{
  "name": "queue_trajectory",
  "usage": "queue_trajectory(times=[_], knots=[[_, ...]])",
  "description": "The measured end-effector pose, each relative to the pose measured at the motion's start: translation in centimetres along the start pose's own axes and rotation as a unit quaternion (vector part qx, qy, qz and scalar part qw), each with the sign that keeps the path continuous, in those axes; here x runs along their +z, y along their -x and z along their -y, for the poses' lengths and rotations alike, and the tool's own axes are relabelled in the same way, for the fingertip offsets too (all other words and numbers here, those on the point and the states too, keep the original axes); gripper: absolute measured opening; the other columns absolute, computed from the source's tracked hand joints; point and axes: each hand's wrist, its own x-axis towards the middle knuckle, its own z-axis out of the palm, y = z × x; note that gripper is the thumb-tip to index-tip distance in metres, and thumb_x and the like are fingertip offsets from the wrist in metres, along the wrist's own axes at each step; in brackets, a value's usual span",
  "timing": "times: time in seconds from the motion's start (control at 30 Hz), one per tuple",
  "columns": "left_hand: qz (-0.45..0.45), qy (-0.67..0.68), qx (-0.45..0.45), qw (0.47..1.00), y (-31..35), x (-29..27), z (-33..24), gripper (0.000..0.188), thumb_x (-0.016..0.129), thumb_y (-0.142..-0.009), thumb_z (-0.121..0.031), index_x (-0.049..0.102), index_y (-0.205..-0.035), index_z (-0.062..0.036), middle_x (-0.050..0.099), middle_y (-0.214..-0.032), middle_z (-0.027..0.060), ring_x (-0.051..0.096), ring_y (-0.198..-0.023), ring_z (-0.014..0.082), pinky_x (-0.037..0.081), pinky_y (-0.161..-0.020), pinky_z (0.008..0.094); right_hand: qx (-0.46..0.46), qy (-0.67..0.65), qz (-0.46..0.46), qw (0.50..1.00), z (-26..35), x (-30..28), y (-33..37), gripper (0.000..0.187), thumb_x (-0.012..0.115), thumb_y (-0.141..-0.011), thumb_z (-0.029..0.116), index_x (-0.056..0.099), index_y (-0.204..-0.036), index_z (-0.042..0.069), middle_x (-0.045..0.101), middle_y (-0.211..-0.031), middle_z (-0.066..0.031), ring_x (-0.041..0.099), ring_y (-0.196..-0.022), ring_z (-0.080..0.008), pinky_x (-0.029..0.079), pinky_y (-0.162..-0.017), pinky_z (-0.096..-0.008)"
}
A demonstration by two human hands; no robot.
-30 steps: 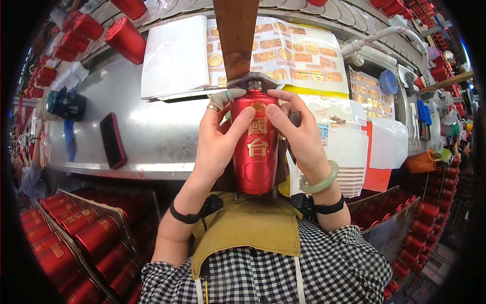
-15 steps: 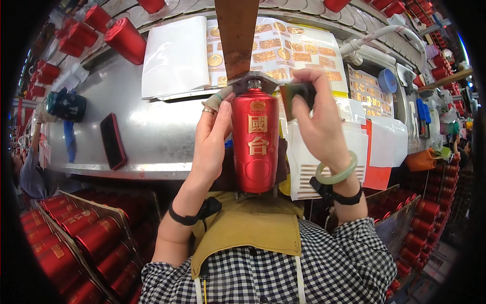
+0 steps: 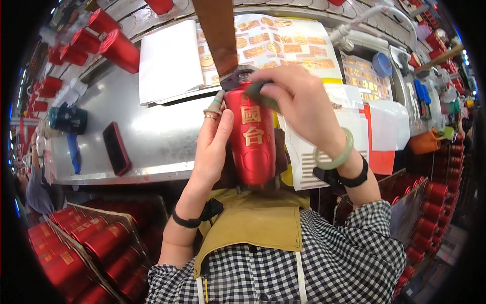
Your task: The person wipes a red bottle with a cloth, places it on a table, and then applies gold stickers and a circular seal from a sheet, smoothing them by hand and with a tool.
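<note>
A glossy red bottle (image 3: 251,137) with gold lettering lies in front of me, its neck against a dark notched rest (image 3: 234,78). Along its upper left side is my left hand (image 3: 212,139), fingers stretched and the thumb beside the bottle; a pale cover and a ring are on its fingers. My right hand (image 3: 304,99) pinches a dark greenish pad (image 3: 263,95) over the bottle's shoulder, hiding the emblem there. Whether the pad presses on the surface is hard to tell. A light green bangle (image 3: 338,154) circles the right wrist.
Sheets of gold stickers (image 3: 273,45) lie behind the bottle under a brown upright bar (image 3: 215,30). A phone (image 3: 116,148) rests on the metal table (image 3: 147,134). More red bottles (image 3: 120,50) stand at the far left; crates of them (image 3: 109,238) flank me below.
My right hand has moved left with the pad, from beside the bottle to over its shoulder. The left hand stays at the bottle's side. The whole view has tilted slightly.
</note>
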Motion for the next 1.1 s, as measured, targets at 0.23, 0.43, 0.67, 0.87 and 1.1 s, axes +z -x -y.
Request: queue_trajectory(times=[0.23,0.43,0.67,0.87,1.1], knots=[[0.016,0.025,0.018,0.999,0.3,1.3,-0.5,0.063,0.055,-0.109,-0.023,0.027,-0.160,0.0002,0.046,-0.153,0.0137,0.047,-0.138,0.0192,0.038,-0.116,0.0363,0.226,-0.218,-0.100,0.944,0.0,-0.1,4.5,0.025,0.062,-0.098,0.001,0.066,-0.122,0.001,0.072,-0.108,-0.0070,0.066,-0.102,-0.0129,0.053,-0.088,-0.0293],[0.008,0.020,0.012,1.000,0.6,0.8,0.2,0.061,0.054,-0.109,-0.021,0.027,-0.161,-0.0005,0.047,-0.152,0.0117,0.049,-0.135,0.0175,0.041,-0.114,0.0348,0.225,-0.135,-0.061,0.963,-0.5,1.8,7.8,0.026,0.059,-0.102,0.003,0.064,-0.127,0.002,0.069,-0.111,-0.0045,0.064,-0.098,-0.0122,0.052,-0.086,-0.0274],[0.007,0.055,0.048,0.997,1.2,0.6,1.2,0.066,0.055,-0.109,-0.020,0.022,-0.162,0.0018,0.047,-0.153,0.0139,0.050,-0.135,0.0185,0.042,-0.113,0.0354,0.305,-0.313,-0.035,0.899,0.0,2.5,8.1,0.026,0.064,-0.101,0.016,0.060,-0.120,-0.001,0.064,-0.109,-0.0078,0.059,-0.104,-0.0145,0.049,-0.093,-0.0308],[0.008,-0.072,0.075,0.995,1.5,0.9,0.6,0.073,0.066,-0.102,-0.014,0.024,-0.160,0.0036,0.051,-0.146,0.0156,0.055,-0.129,0.0189,0.048,-0.108,0.0357,0.369,-0.391,-0.023,0.843,1.1,4.3,7.9,0.031,0.078,-0.095,0.020,0.051,-0.103,0.009,0.053,-0.089,0.0045,0.054,-0.085,-0.0033,0.044,-0.078,-0.0190],[0.016,-0.053,0.067,0.996,1.4,0.6,0.9,0.069,0.063,-0.104,-0.018,0.027,-0.159,0.0046,0.051,-0.146,0.0160,0.053,-0.129,0.0183,0.047,-0.108,0.0344,0.384,-0.396,-0.019,0.834,1.5,4.1,7.7,0.030,0.078,-0.096,0.019,0.051,-0.104,0.008,0.055,-0.092,0.0033,0.056,-0.086,-0.0043,0.046,-0.079,-0.0197]])
